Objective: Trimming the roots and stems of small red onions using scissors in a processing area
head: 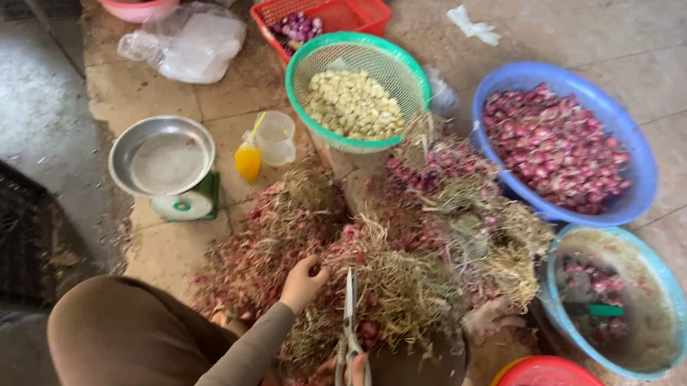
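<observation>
Left hand (pixel 303 282) pinches shallots in the untrimmed heap (pixel 372 248); right hand (pixel 348 383) grips scissors (pixel 351 340); blue basin (pixel 563 145) is already full.

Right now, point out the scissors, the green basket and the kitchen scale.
scissors (pixel 349 319): head view, on the blades.
green basket (pixel 299 71): head view, on its left rim.
kitchen scale (pixel 162 159): head view, on its metal pan.

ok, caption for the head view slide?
Left hand picks at a pile of dried shallot bunches while right hand holds scissors, basins around.
</observation>
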